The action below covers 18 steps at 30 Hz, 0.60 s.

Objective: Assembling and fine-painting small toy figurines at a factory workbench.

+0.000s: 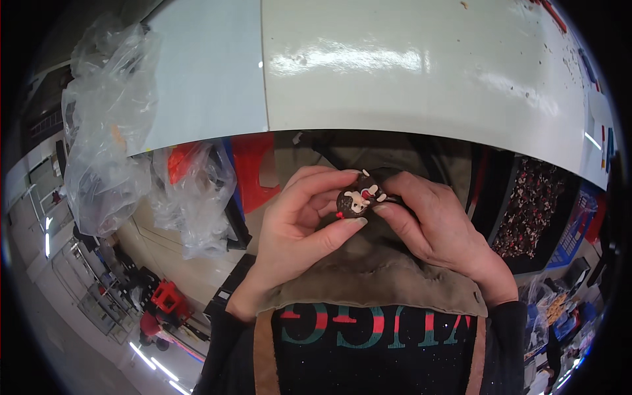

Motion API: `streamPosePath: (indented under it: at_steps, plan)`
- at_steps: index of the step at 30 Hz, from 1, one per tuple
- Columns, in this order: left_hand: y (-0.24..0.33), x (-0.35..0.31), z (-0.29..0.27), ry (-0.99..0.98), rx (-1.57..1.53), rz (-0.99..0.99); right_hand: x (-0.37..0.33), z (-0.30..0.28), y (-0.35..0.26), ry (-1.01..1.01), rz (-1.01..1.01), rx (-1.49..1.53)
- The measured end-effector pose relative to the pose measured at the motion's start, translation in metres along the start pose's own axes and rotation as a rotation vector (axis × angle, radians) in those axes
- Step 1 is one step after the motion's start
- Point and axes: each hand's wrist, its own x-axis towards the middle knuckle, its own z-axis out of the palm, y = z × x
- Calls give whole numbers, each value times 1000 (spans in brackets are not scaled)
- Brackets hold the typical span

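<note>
In front of my chest, a small dark brown figurine (356, 203) with a cream animal-like face, cream limbs and red spots is held between both hands. My left hand (296, 224) grips it from the left, with index finger above and thumb below. My right hand (434, 220) pinches its right side between thumb and fingers. Part of the figurine's right end is hidden behind the right fingers. Beneath the hands, a brown apron (382, 280) covers my lap.
Ahead curves a white table edge (408, 99), with small crumbs at its far right. Clear plastic bags (112, 118) hang at the left by a red plastic piece (253, 171). On the right stand a dark bin of small brown, red and cream pieces (532, 204) and a blue crate (574, 227).
</note>
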Motion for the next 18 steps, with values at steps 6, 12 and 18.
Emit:
streamPosePath:
  at_steps: [6, 12, 18]
  plan:
    - [-7, 2, 5, -28, 2, -10, -7, 2, 8, 64, -22, -71]
    - [-9, -4, 5, -53, 87, -45, -10, 2, 11, 58, -36, -123]
    - [-15, -5, 7, -71, 22, -83, -14, 3, 17, -2, -20, 80]
